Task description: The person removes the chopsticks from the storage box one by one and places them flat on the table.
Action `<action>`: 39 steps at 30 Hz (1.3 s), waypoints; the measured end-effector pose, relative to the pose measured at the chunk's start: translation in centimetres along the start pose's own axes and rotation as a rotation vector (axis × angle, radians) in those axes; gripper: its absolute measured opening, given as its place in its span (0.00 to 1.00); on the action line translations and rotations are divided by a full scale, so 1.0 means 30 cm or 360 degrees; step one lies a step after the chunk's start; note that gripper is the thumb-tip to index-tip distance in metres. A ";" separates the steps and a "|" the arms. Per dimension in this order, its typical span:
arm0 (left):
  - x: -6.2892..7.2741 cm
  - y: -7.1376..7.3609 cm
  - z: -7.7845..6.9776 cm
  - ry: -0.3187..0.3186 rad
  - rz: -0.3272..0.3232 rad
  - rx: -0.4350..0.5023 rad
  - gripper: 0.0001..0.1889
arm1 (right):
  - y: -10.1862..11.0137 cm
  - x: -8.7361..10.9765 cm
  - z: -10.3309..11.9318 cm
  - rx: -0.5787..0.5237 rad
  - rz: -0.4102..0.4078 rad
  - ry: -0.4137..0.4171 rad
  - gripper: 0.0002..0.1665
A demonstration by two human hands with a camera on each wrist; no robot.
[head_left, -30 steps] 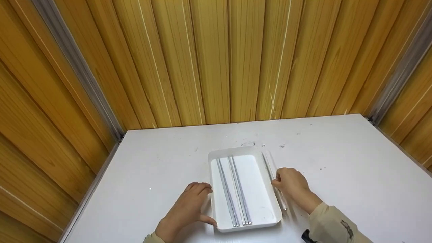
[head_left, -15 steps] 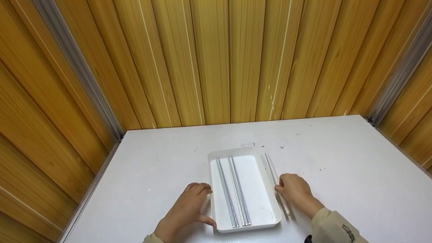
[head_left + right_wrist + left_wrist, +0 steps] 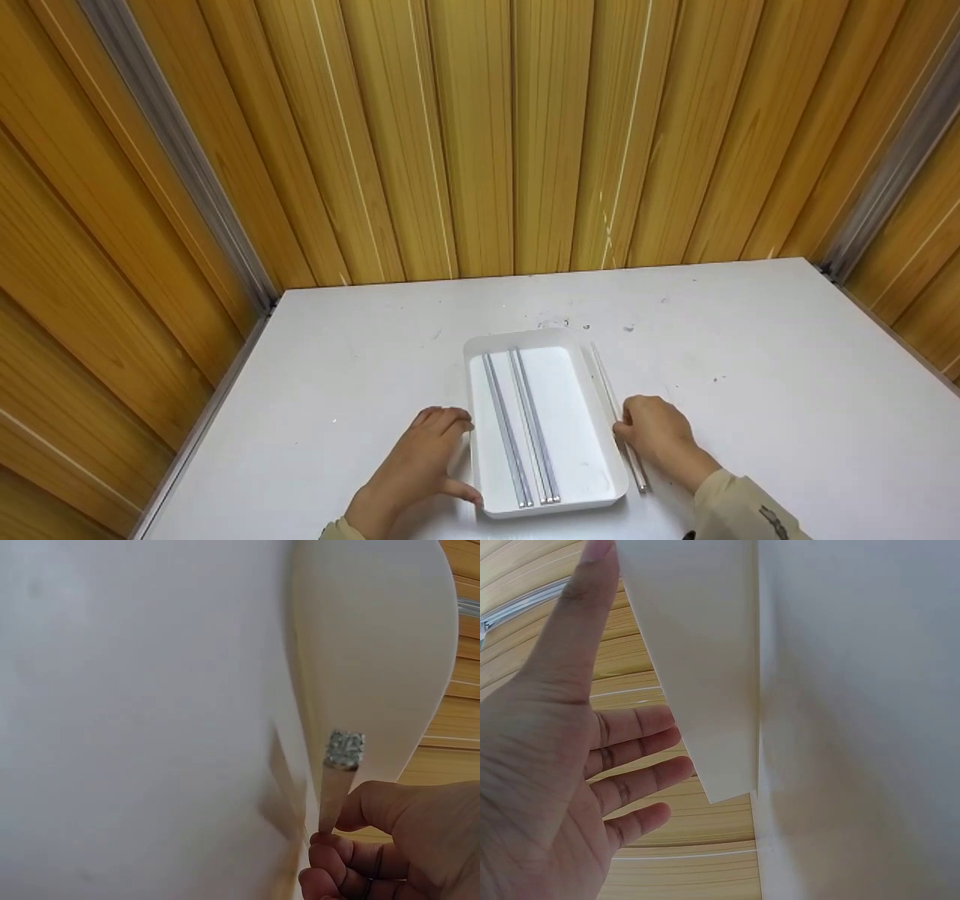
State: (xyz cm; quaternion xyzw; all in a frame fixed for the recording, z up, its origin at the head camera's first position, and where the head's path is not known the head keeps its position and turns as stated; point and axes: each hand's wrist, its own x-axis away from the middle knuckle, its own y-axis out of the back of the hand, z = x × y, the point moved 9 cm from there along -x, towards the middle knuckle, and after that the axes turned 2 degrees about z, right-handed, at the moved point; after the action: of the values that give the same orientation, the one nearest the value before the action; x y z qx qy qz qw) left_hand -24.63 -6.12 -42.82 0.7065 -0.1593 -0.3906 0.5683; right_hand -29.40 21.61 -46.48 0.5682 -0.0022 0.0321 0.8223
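Note:
A shallow white tray (image 3: pixel 574 412) stands on the table with several silvery chopsticks (image 3: pixel 505 435) lying lengthwise in its left half. Thumb and fingers spread, my left hand (image 3: pixel 424 457) touches the tray's left side, the thumb by its near corner. The left wrist view has those fingertips at the edge of the tray wall (image 3: pixel 697 675). Along the outside of the right wall, my right hand (image 3: pixel 660 431) pinches a silvery chopstick (image 3: pixel 604 379) between thumb and fingers. Its square, rough-textured end (image 3: pixel 345 750) points towards the right wrist camera.
The white tabletop (image 3: pixel 765 390) extends around the tray, with small dark marks (image 3: pixel 628 328) behind it. Wood-patterned panels (image 3: pixel 480 135) enclose the table at the back and both sides, joined by metal corner posts (image 3: pixel 180 150).
My right hand has shifted slightly right and towards the near edge with the chopstick, sliding along the tray's right side. My left hand and the tray stay put.

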 end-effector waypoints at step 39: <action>-0.004 -0.001 0.004 0.0015 0.0016 0.0007 0.47 | 0.009 0.000 -0.012 0.0026 0.0075 -0.0023 0.12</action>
State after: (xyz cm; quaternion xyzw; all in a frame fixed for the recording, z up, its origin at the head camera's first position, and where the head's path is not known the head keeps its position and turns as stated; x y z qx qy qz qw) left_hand -24.80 -6.10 -42.81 0.7087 -0.1609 -0.3841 0.5695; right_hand -29.44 22.04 -46.37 0.5748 -0.0214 0.0474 0.8166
